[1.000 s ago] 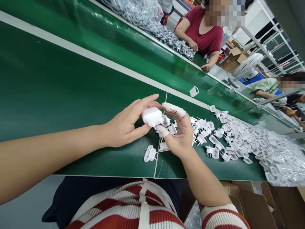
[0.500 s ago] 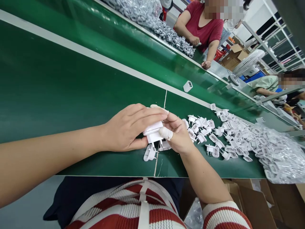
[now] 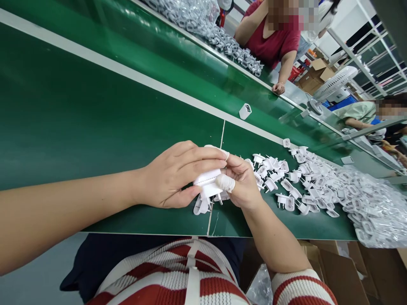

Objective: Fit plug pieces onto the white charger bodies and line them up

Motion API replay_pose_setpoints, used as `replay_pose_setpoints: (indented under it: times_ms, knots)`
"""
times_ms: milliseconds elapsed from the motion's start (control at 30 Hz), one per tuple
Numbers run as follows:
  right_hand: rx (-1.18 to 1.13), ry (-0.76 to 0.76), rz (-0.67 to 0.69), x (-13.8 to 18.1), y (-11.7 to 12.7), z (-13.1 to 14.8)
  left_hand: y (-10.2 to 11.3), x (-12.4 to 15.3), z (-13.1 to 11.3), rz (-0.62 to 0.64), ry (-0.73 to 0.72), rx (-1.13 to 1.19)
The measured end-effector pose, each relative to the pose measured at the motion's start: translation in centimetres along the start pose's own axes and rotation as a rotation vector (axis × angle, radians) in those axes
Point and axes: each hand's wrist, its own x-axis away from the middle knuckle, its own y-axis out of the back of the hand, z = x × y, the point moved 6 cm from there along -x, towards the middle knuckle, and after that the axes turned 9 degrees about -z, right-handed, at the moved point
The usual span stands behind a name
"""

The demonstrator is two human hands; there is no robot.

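Note:
Both of my hands close around one white charger body (image 3: pixel 208 183) with metal pins pointing down, held just above the green belt (image 3: pixel 95 127). My left hand (image 3: pixel 173 176) wraps it from the left, fingers over the top. My right hand (image 3: pixel 243 184), with white finger cots on thumb and forefinger, pinches its right end. A loose white plug piece (image 3: pixel 201 205) lies on the belt right under the hands.
A spread of several white plug pieces (image 3: pixel 295 182) lies right of my hands, running into a clear plastic bag (image 3: pixel 375 212) of more. One white charger (image 3: pixel 245 111) sits alone further up the belt. Across the belt a person in a red shirt (image 3: pixel 273 38) works beside another heap (image 3: pixel 222 42). Cardboard boxes (image 3: pixel 343 275) stand lower right.
My hands have closed together on the charger body and dropped toward the belt; the right fingers, spread a second ago, now pinch it. The lone charger has drifted left.

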Motion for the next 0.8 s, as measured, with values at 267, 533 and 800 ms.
replay_pose_setpoints:
  times_ms: [267,533,800]
  knots:
    - [-0.025,-0.022,-0.058,0.71,-0.60,0.02,-0.20,0.78,-0.59,-0.088,0.031,-0.091]
    - [-0.054,-0.019,0.003,0.50,-0.53,0.06,-0.10,0.11,-0.77,-0.092,0.020,-0.063]
    - [-0.018,-0.010,-0.074,0.02,-0.39,-0.02,0.34,0.26,-0.30,-0.059,0.098,0.054]
